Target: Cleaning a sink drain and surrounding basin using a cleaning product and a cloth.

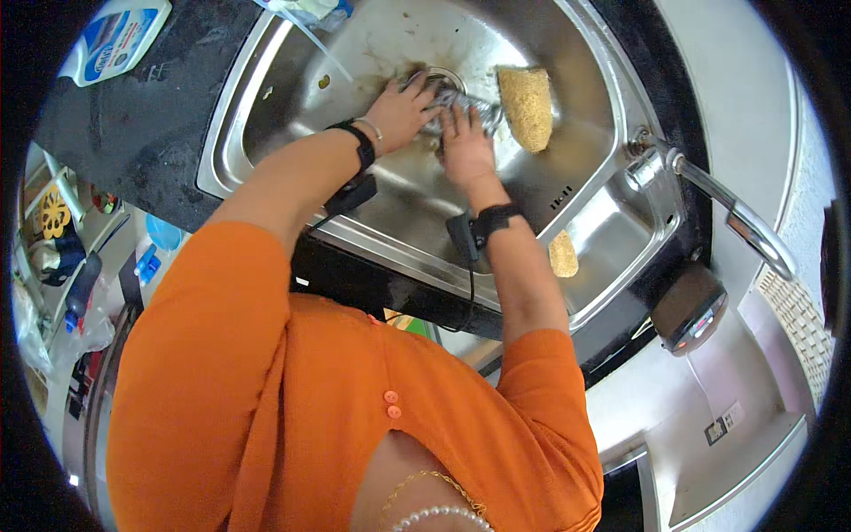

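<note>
Both hands reach into the large bowl of a stainless steel sink [392,199]. My left hand [402,113] lies spread beside the drain [445,74], fingers on the left part of a crumpled, shiny grey thing [469,110]. On its near side, the fingertips of my right hand [467,149] press the same thing. Blur and my fingers hide part of it, so its material is unclear. Just right of it, a tan loofah sponge [528,106] rests on the bowl floor. Dark brown dirt marks the steel around the drain.
A smaller loofah piece [564,256] sits in the small side bowl [608,229]. The chrome faucet [731,206] extends rightwards. A cleaner bottle [116,43] lies on the black counter [146,126]. A thin pale stick [319,43] slants over the far rim. A brown appliance [691,309] stands at right.
</note>
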A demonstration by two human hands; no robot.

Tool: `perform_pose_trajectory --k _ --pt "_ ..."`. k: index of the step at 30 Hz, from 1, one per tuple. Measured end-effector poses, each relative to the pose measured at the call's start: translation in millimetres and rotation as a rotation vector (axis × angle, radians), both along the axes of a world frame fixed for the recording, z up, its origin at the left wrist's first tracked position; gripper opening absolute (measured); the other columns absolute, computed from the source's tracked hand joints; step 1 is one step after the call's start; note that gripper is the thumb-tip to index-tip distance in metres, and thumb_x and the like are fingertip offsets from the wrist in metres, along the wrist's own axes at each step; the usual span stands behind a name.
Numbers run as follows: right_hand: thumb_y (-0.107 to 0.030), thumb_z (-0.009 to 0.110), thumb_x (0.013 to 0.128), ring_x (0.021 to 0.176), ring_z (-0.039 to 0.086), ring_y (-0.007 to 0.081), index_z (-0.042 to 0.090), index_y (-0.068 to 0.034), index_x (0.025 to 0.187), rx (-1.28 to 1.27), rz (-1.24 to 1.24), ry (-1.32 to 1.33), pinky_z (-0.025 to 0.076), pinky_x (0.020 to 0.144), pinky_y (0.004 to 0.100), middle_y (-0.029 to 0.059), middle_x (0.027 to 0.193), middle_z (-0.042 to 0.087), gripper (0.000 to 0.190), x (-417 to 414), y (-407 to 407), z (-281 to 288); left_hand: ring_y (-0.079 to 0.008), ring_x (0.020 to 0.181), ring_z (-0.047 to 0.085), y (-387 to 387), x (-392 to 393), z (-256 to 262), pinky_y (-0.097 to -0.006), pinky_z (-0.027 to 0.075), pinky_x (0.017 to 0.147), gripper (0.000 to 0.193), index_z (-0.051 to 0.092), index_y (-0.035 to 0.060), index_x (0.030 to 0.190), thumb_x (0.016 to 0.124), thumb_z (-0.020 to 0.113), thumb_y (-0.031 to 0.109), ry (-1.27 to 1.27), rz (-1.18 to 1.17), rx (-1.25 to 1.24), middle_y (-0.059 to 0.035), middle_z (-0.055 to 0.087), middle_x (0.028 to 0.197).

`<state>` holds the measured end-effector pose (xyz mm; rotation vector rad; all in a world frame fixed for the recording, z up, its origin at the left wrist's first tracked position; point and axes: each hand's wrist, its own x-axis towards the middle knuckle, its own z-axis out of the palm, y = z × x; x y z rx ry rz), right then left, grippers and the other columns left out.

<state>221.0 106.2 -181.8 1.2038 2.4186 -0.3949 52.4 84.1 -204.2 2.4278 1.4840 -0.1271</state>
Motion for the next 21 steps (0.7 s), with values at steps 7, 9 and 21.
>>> perform_pose_trajectory --k 7,9,21 --pt "-0.011 0.054 0.070 0.102 0.050 0.0293 0.054 -0.013 0.108 -0.372 0.174 0.086 0.042 0.085 0.0380 0.0121 0.116 0.049 0.038 11 -38 -8 -0.0317 0.090 0.057 -10 -13 -4 -0.0397 0.048 0.073 0.036 0.062 0.0091 0.099 0.064 0.059 0.007 -0.138 -0.134 -0.628 -0.0130 0.054 0.108" --pt "-0.003 0.049 0.070 0.086 0.057 0.0287 0.059 -0.010 0.095 -0.532 -0.063 0.161 0.044 0.076 0.0369 0.0149 0.091 0.059 0.028 11 -22 8 -0.0291 0.080 0.060 6 -21 -4 -0.0373 0.049 0.071 0.044 0.059 0.0098 0.105 0.062 0.054 0.002 -0.481 -0.136 -0.651 -0.0190 0.061 0.080" --pt "-0.026 0.062 0.072 0.129 0.017 0.0338 0.029 -0.011 0.132 -0.044 0.182 -0.144 0.030 0.095 0.0534 0.0126 0.140 0.018 0.070 -25 5 4 -0.0342 0.111 0.042 10 -22 3 -0.0424 0.045 0.081 0.046 0.046 0.0099 0.118 0.076 0.055 0.027 0.000 0.088 0.008 -0.0139 0.039 0.125"
